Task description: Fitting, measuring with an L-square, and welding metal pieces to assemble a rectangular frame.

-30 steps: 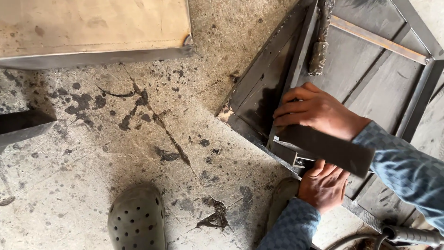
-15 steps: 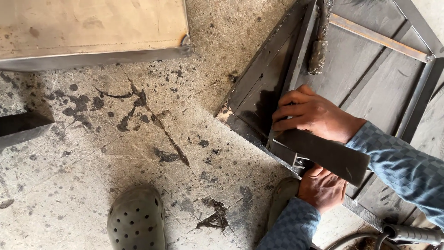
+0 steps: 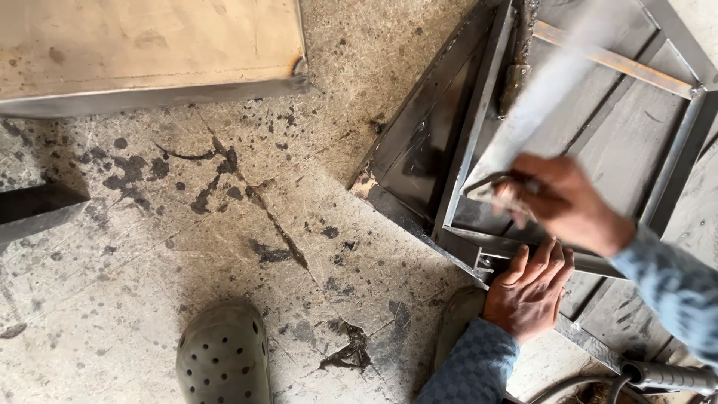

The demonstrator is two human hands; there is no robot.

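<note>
Lifted off the metal frame (image 3: 479,142) since a second ago, the right hand (image 3: 568,202) grips a blurred flat metal strip (image 3: 538,105) slanting up-right above it, while the left hand (image 3: 531,288) presses flat, fingers spread, on the frame's near rail

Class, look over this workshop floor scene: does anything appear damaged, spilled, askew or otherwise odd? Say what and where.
Yes. The concrete floor is cracked and spattered with dark stains between the wooden board and the metal frame. The frame's near corner looks rusty and scorched. The flat metal piece in the right hand is motion-blurred.
</note>
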